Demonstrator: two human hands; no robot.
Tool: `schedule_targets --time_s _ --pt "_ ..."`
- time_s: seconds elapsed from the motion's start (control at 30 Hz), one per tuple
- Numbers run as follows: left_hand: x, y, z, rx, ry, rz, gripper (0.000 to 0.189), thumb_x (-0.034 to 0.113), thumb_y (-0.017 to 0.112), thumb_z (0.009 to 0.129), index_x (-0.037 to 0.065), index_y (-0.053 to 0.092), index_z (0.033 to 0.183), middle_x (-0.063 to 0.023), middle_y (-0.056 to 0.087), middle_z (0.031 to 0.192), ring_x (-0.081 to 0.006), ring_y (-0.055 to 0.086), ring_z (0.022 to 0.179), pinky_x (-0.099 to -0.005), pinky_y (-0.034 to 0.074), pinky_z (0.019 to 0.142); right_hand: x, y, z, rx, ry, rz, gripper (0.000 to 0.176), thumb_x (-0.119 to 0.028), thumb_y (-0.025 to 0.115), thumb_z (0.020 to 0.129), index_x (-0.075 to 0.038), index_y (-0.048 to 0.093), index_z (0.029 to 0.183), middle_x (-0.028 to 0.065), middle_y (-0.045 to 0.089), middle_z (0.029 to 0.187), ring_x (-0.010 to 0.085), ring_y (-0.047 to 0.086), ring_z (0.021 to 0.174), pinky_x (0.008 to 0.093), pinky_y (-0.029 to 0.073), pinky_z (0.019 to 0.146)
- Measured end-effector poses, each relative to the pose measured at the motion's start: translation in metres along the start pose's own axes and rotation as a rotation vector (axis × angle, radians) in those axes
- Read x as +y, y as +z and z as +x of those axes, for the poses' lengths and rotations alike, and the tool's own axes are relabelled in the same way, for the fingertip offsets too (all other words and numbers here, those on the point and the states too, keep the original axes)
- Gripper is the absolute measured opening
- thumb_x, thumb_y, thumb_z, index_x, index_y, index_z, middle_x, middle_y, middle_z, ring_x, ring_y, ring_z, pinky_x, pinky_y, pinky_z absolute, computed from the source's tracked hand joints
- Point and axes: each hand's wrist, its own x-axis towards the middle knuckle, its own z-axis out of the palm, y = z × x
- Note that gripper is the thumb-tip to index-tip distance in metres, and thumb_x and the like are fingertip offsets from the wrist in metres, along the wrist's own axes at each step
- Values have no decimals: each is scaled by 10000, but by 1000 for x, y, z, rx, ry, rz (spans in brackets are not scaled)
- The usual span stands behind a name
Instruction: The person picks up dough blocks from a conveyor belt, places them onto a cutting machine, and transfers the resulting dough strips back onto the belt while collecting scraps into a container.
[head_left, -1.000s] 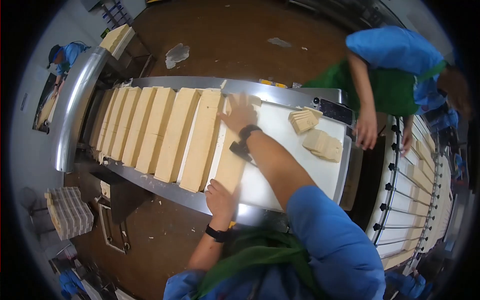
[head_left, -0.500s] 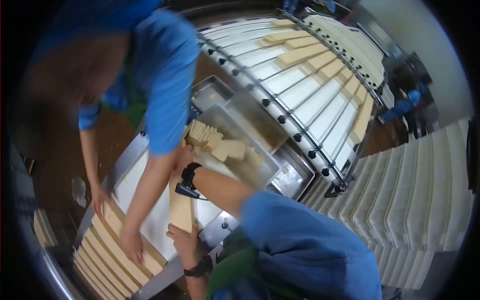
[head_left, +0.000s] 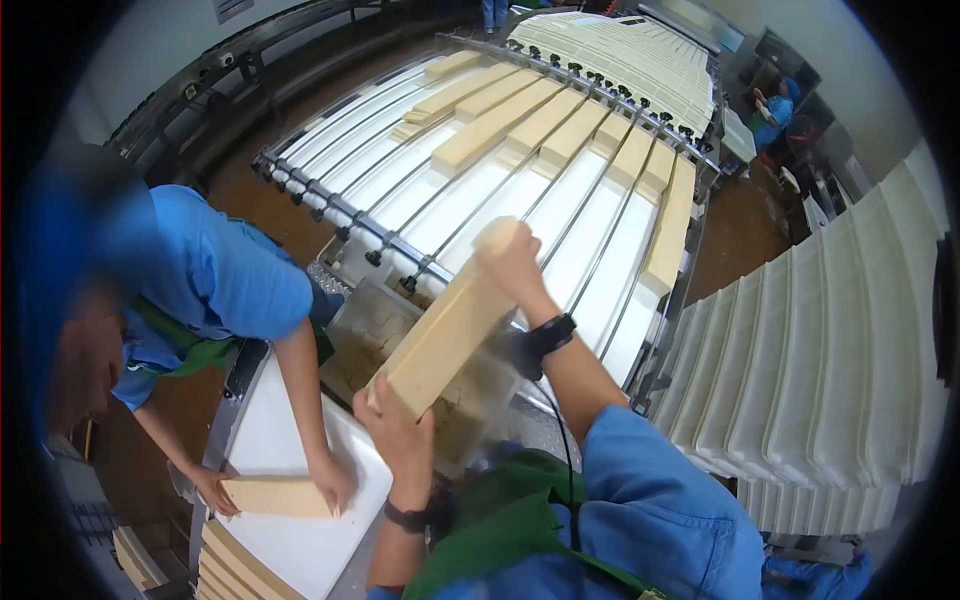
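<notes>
A long pale-yellow slab (head_left: 450,335) is held up slantwise between my two hands. My left hand (head_left: 400,440) grips its near, lower end, with the fingers along the side and the thumb on the other. My right hand (head_left: 512,265) is wrapped round the far, higher end, a dark watch on its wrist. Under the slab lies a grey tub (head_left: 345,320) with pale scraps in it. Beyond my right hand is a white sloping bed (head_left: 400,205) split into lanes by thin metal rods, with several similar slabs (head_left: 500,140) lying in its upper part.
At left, a co-worker (head_left: 220,270) holds another slab (head_left: 275,495) on a white board (head_left: 300,550). More slabs (head_left: 235,565) lie side by side at the bottom left. Tall stacked white trays (head_left: 800,370) stand at right. Another person (head_left: 775,110) is in the background.
The slab has been raised off the white board and carried toward the laned bed in both my hands. The co-worker's hands have shifted from the row of slabs to one on the board. My view has turned.
</notes>
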Motion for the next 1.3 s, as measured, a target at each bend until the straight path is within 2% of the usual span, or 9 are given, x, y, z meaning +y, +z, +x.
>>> schedule_targets --time_s 0.33,0.4,0.57,0.7,0.8,0.87,1.03,1.13,1.3 --pt "105 145 81 -152 184 17 809 146 791 710 80 389 1409 -240 380 1302 -432 465 1164 -465 422 977 122 -76 186 -8 206 -50 867 -499 663 730 -6 355 1373 301 401 1343 478 535 1122 458 451 986" --pt "112 161 90 -306 131 -55 811 157 790 715 83 383 1413 -240 378 1294 -435 474 1151 -472 439 956 127 -89 209 -115 216 -280 884 -559 625 735 -6 382 1380 310 429 1337 475 537 1132 447 458 981" --pt "113 186 112 -476 52 -73 776 180 789 734 65 399 1395 -234 398 1289 -417 520 1112 -442 471 933 125 -106 247 -236 153 -582 968 -688 637 687 -37 450 1379 220 515 1328 455 396 1293 561 309 1052" --pt "108 195 118 -526 27 -77 746 188 789 742 56 420 1376 -241 406 1307 -402 522 1137 -417 464 958 134 -117 264 -343 51 -732 981 -698 660 665 -42 466 1367 218 537 1306 441 444 1256 564 267 1066" --pt "107 198 117 -522 42 -71 725 181 783 753 55 424 1370 -245 401 1317 -406 517 1149 -418 463 962 153 -118 275 -430 -53 -632 968 -694 677 672 -37 472 1352 216 551 1289 402 503 1219 541 324 1039" --pt "105 202 116 -526 50 -67 716 176 780 759 55 422 1368 -246 397 1321 -412 514 1152 -424 463 961 174 -112 278 -312 -192 -448 921 -666 681 709 -15 478 1327 216 567 1259 370 553 1169 510 388 993" --pt "102 208 113 -513 85 -3 711 166 767 774 62 397 1372 -242 373 1334 -441 502 1157 -447 471 954 176 -117 280 -175 -215 -511 709 -561 632 814 5 522 1227 204 611 1153 358 582 1111 498 417 951" --pt "101 210 113 -508 107 19 719 160 764 774 66 387 1378 -242 364 1338 -440 500 1164 -447 472 958 159 -112 280 -311 -252 -787 747 -615 580 830 -3 515 1254 202 610 1165 356 581 1118 498 382 976" --pt "101 211 114 -518 104 31 725 157 763 774 68 378 1383 -251 350 1347 -448 495 1167 -447 478 955 152 -99 281 -230 -138 -648 788 -701 443 862 -26 543 1256 199 598 1221 354 579 1134 493 348 990"
